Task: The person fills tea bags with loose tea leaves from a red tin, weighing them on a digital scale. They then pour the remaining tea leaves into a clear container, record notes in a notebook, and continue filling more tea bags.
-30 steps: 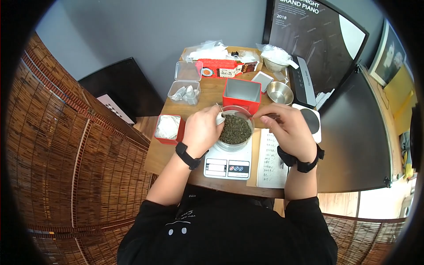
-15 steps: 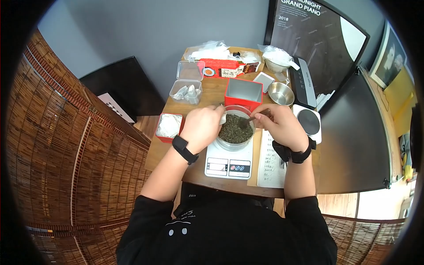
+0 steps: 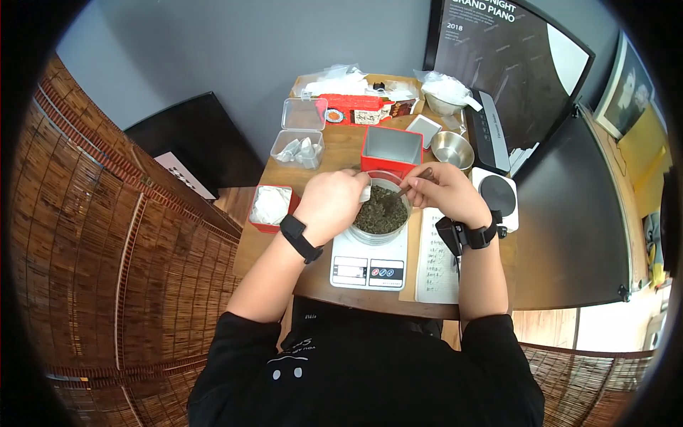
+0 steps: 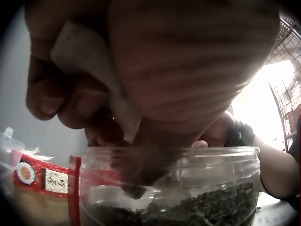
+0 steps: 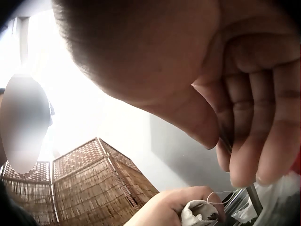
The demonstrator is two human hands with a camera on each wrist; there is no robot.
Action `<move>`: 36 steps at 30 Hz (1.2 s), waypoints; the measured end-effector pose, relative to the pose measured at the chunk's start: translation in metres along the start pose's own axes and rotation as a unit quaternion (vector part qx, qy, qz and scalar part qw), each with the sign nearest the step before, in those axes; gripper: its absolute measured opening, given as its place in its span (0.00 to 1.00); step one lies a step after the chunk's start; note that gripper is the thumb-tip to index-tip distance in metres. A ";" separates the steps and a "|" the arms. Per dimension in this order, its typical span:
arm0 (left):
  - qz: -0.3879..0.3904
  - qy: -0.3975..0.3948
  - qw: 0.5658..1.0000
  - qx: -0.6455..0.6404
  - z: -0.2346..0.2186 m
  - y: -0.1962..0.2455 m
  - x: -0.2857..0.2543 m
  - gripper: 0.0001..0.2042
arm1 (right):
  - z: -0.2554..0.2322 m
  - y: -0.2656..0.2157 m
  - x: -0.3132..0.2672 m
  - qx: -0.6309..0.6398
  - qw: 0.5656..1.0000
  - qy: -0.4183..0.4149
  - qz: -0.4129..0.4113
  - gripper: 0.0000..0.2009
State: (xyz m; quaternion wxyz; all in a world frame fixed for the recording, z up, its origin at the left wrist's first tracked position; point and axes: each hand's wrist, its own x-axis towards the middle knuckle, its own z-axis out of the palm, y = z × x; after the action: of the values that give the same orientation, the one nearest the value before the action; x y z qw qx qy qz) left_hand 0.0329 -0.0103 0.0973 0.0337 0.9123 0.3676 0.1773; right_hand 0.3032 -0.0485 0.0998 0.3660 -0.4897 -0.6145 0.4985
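A clear round jar (image 4: 230,165) of dark dried tea leaves (image 3: 380,219) stands on a white kitchen scale (image 3: 368,249). My left hand (image 3: 329,205), at the jar's left rim, grips a small white cloth tea bag (image 5: 196,214); its mouth faces up and a thin string loops from it. My right hand (image 3: 454,196) is over the jar's right rim, pinching a thin metal spoon (image 5: 255,201) by its handle. The spoon slants down into the leaves, which hide its lower end.
Behind the jar stands an open red tin (image 3: 392,151); a red box of white bags (image 3: 272,205) is at left. A clear box with filled bags (image 3: 299,151) sits farther back. A steel bowl (image 3: 452,151), a notebook (image 3: 437,270) and a round-topped white device (image 3: 497,197) are at right.
My right hand has come in toward the jar and lowered the spoon into the leaves, then turned at the wrist. The left hand has shifted slightly right with the tea bag.
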 end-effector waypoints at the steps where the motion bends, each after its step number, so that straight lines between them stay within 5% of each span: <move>1: 0.001 -0.001 1.000 -0.001 0.001 -0.002 0.001 0.16 | -0.003 0.002 0.002 0.020 1.000 -0.015 0.018 0.10; 8: 0.000 0.016 0.980 -0.199 0.007 -0.026 0.015 0.12 | -0.008 0.006 0.009 0.090 0.993 -0.019 0.068 0.12; 15: 0.003 0.078 0.941 -0.330 0.019 -0.037 0.020 0.10 | -0.017 0.006 0.011 0.165 0.986 -0.001 0.031 0.12; 25: 0.030 0.079 0.947 -0.310 0.029 -0.040 0.023 0.13 | -0.025 -0.005 0.000 0.213 0.970 0.115 -0.027 0.13; 36: 0.037 0.092 0.956 -0.275 0.032 -0.039 0.020 0.16 | -0.003 -0.024 -0.012 0.152 0.971 0.148 -0.114 0.12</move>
State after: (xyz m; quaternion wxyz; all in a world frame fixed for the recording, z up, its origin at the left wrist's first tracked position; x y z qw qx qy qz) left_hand 0.0319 0.0338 0.0663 0.2428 0.8603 0.2723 0.3560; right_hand 0.3036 -0.0598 0.1245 0.5773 -0.4234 -0.5224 0.4632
